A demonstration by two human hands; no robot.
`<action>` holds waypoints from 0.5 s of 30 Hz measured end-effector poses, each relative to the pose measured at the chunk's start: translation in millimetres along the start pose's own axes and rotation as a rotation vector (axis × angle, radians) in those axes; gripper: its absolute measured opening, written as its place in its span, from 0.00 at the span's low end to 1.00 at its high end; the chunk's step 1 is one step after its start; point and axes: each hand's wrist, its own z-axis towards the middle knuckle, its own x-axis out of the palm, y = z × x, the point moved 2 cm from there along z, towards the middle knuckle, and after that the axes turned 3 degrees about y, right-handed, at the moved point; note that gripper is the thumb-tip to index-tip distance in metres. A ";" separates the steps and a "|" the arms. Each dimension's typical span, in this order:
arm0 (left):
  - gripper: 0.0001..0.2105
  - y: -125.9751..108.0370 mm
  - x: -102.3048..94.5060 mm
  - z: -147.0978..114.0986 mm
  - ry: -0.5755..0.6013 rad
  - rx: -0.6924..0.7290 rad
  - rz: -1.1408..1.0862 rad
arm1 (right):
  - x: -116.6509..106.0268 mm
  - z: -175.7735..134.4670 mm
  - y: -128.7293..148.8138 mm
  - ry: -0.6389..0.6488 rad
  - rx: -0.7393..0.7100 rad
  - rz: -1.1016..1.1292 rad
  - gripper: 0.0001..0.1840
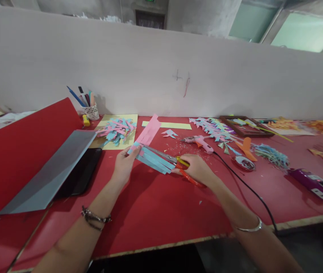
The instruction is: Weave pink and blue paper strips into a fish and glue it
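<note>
My left hand (pixel 125 162) pinches a folded paper piece whose pink strip (pixel 149 131) points up and away, while its blue strips (pixel 154 160) reach to the right. In my right hand (pixel 197 168) is a pair of scissors (pixel 181 162) with orange and yellow handles. The scissor blades lie along the blue strips and point at the left fingertips; whether they are cutting there I cannot tell. A small pink and blue folded paper piece (pixel 169 133) lies beyond the hands.
A pile of pink and blue paper pieces (pixel 118 129) sits back left near a pen cup (pixel 91 112). To the right are a pink glue gun (pixel 199 143) with a black cord, paper chains (pixel 214 129), a wooden tray (pixel 245 132) and a purple power strip (pixel 314 184).
</note>
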 end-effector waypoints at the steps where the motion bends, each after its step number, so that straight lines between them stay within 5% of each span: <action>1: 0.16 0.1 -0.2 0.1 0.003 -0.003 0.002 | -0.2 0.2 -0.6 0.000 -0.001 0.003 0.25; 7: 0.15 -1.4 -1.6 2.4 -0.028 -0.011 0.008 | -2.6 2.0 -8.6 -0.052 -0.017 0.053 0.26; 15: 0.10 -12.1 -16.3 10.3 -0.238 -0.114 -0.002 | -1.7 3.8 -12.5 -0.144 0.035 0.064 0.27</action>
